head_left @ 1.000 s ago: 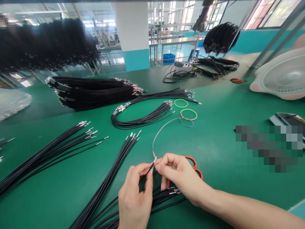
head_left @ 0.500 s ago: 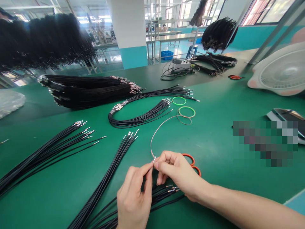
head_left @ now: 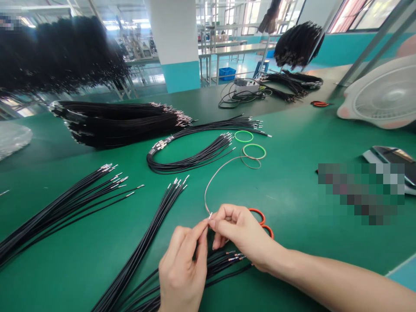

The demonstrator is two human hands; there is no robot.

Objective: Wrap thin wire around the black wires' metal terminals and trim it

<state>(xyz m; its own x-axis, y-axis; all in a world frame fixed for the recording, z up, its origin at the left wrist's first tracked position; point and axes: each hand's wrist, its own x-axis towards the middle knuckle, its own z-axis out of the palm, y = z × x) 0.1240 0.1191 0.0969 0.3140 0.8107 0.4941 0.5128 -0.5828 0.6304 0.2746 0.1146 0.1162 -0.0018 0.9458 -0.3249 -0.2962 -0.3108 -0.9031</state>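
Note:
In the head view my left hand [head_left: 183,262] is closed in a pinch, thumb and forefinger meeting at a small silvery cable tip [head_left: 210,216]. Fingertips of my right hand [head_left: 242,229] press together at that same tip, touching my left fingers. A thin pale wire [head_left: 206,190] runs from the pinch up to the green rings [head_left: 255,151]. The fingers hide how wire and tip meet. Under my hands lies a bunch of black cables [head_left: 216,266] with metal ends. Orange scissor handles [head_left: 268,231] show behind my right hand.
More black cable bundles lie on the green table [head_left: 292,190]: one left [head_left: 65,210], one center-left [head_left: 156,225], one looped [head_left: 162,167]. A thick coil [head_left: 120,123] sits behind. A white fan [head_left: 386,95] and a pixelated item [head_left: 360,190] are on the right.
The view has shifted very slightly. Both hands keep the same pinch at the cable tip, with no clear movement of the wire or cables.

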